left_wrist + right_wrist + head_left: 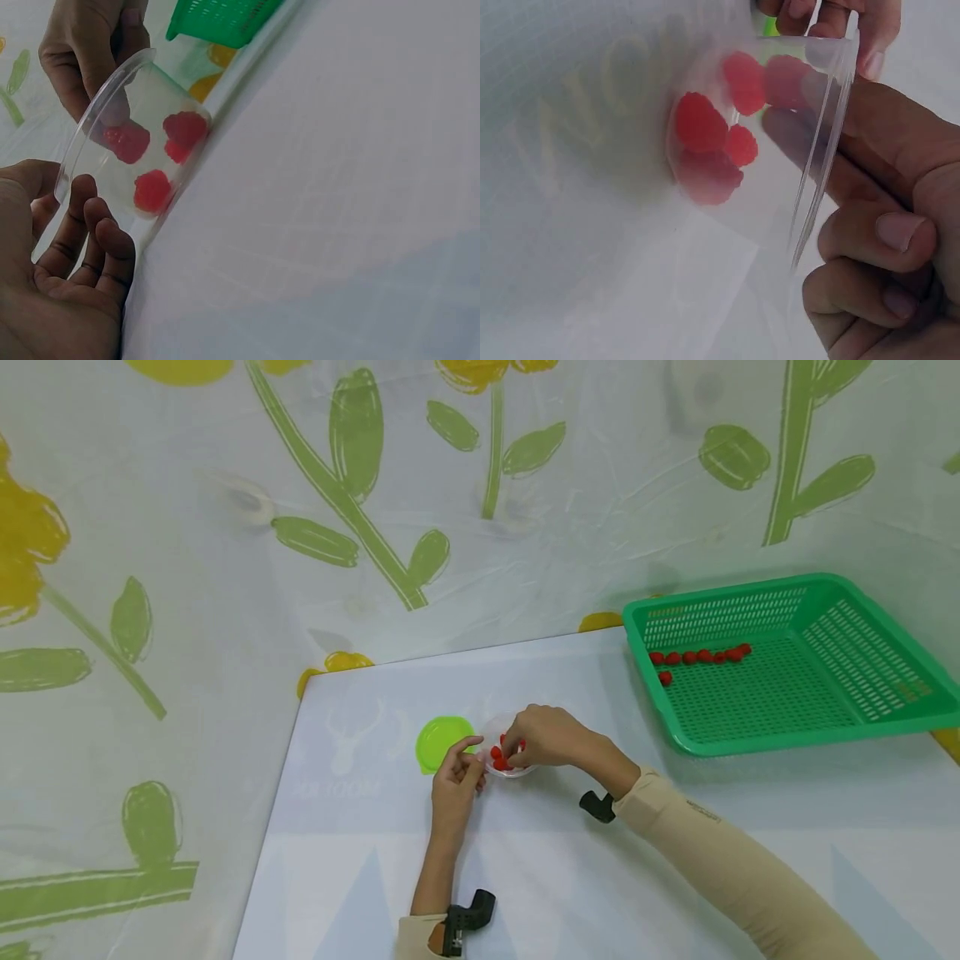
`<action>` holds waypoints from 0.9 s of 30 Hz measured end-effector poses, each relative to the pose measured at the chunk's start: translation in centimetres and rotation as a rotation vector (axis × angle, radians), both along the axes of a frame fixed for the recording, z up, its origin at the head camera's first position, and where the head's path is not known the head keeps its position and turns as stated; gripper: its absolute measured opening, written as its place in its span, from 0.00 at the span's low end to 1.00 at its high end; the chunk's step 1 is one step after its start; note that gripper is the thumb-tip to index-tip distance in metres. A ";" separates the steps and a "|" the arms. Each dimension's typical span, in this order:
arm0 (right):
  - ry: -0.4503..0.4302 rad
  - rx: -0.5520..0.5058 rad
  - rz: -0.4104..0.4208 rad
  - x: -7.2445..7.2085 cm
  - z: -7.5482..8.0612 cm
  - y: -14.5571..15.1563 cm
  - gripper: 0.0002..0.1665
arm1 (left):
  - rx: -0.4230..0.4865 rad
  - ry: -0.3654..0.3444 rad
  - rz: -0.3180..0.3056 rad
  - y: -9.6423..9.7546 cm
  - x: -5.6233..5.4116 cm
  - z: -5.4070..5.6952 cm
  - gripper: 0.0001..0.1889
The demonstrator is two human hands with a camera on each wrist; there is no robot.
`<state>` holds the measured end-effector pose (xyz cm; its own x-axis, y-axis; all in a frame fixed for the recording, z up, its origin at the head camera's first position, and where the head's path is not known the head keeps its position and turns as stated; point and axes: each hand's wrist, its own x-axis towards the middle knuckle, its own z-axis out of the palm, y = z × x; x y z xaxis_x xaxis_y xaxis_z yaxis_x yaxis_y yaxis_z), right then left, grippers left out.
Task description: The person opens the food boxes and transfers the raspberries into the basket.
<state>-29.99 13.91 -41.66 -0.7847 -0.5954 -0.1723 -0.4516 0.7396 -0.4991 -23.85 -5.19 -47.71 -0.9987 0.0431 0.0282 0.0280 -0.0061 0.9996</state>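
Note:
A clear round plastic tub (513, 773) stands on the table, with several red raspberries (702, 122) in its bottom. At its left side, my left hand (454, 777) pinches the rim between thumb and index finger, the other fingers curled by the wall. From above, my right hand (551, 735) reaches into the tub. Its thumb and index finger pinch one raspberry (129, 142) inside the wall, while the remaining fingers curl outside the rim in the right wrist view. A bright green lid (441, 740) lies flat just left of the tub, behind the left hand.
To the right at the back, a green plastic basket (757, 747) holds a row of several raspberries (705, 657) along its left end. The white table (360, 827) meets a flower-printed sheet (525, 568) behind and at the left.

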 end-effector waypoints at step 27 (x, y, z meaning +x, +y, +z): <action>0.128 -0.374 -0.142 1.4 4.3 7.3 0.08 | -0.045 -0.030 0.019 0.1 0.1 0.1 0.15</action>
